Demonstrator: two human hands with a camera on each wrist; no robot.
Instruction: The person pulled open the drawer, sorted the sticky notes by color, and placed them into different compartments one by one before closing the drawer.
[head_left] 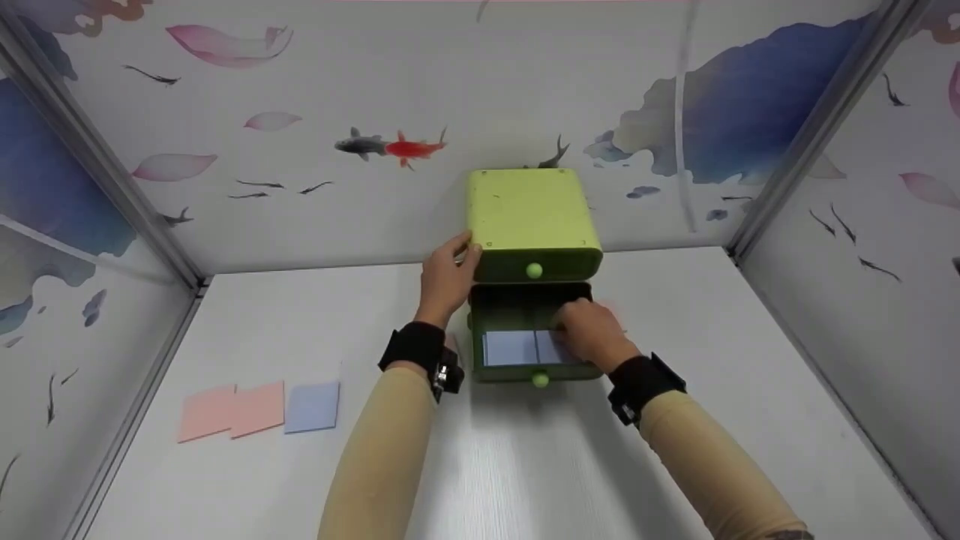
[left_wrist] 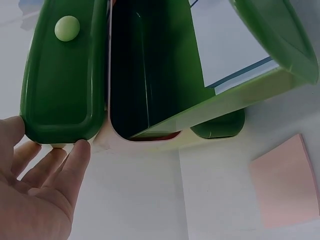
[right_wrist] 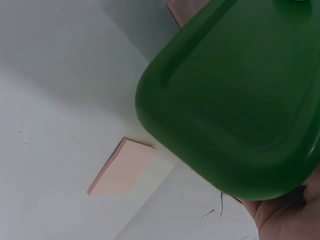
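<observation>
Evidently, the green box (head_left: 529,210) stood upright at the far side of the table (head_left: 525,472), close to the patterned wall (head_left: 420,75). Its upper drawer (head_left: 502,265) was closed, while its lower drawer (head_left: 502,373) stuck out towards the near side. Inside that lower drawer, two blue pads lay side by side: the left one (head_left: 510,348) in plain sight, the right one (head_left: 551,347) partly covered by the right hand (head_left: 591,332).

The right hand reached down into the drawer with bent fingers; their tips were hidden, so I could not tell whether they pinched anything. The left hand (head_left: 447,279) rested against the left side of the box beside the upper drawer, its fingers spread and mostly straight, touching the edge.

Left of the box, partly behind the left wrist, lay a pink pad (left_wrist: 286,182). Another pink pad (right_wrist: 124,167) lay to the right. Farther left, two overlapping pink pads (head_left: 208,412) sat beside a blue pad (head_left: 312,407).
</observation>
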